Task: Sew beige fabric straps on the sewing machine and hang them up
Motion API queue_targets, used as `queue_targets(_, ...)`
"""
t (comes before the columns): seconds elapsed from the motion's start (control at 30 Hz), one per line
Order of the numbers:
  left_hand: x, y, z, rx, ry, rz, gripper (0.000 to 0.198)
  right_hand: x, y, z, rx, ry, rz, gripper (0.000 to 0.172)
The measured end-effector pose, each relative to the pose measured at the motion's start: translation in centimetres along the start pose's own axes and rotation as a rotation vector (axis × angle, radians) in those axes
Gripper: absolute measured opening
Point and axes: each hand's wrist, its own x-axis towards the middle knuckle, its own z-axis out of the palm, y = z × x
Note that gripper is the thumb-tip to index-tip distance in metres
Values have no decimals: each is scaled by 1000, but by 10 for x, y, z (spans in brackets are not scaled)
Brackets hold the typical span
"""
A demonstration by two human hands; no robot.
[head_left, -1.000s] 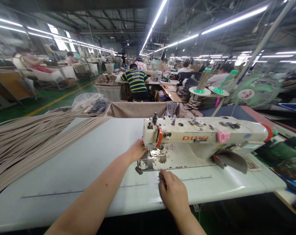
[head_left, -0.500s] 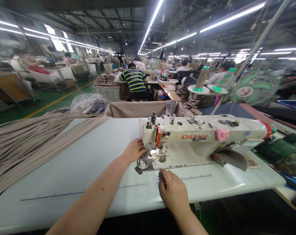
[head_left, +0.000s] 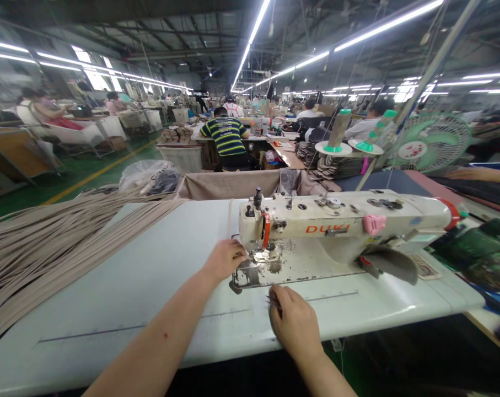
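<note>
A white sewing machine (head_left: pixel 291 226) with orange lettering stands on the pale table (head_left: pixel 150 275). At its needle end, my left hand (head_left: pixel 225 259) is closed in a pinch beside the presser foot (head_left: pixel 262 255); what the fingertips hold is too small to make out. Behind that hand, a narrow beige strip (head_left: pixel 230 218) runs toward the table's back edge. My right hand (head_left: pixel 295 320) rests on the table just in front of the machine bed. Its fingers are wrapped round thread snips (head_left: pixel 273 300), whose pointed metal tips stick out to the left; the palm hides the remainder.
Long beige strips (head_left: pixel 68 242) lie heaped along the left side. Behind the table is a cloth-lined bin (head_left: pixel 229 184). Thread cones (head_left: pixel 338 132) and a green fan (head_left: pixel 431 143) stand at the back right. A co-worker in a striped shirt (head_left: pixel 224 138) sits farther ahead.
My left hand has drawn slightly down and left from the needle area, and the beige strip behind it shows more. My right hand stays in nearly the same place with the thread snips.
</note>
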Motion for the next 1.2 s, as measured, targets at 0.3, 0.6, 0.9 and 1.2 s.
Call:
queue_targets(0.3,-9,13,2,-18,-8,-108,8,0,-1,-1,-1,-7,-7,29)
queue_targets(0.6,-28,48,10,91,-22,-237,11,2,-1,1,0,4,-7,29)
queue_targets(0.9,-31,69,21,95,-46,-331,6,-1,-1,2,0,13,-8,29)
queue_targets(1.2,-27,89,30,148,-121,-381,17,-3,2,4,37,33,-15,29)
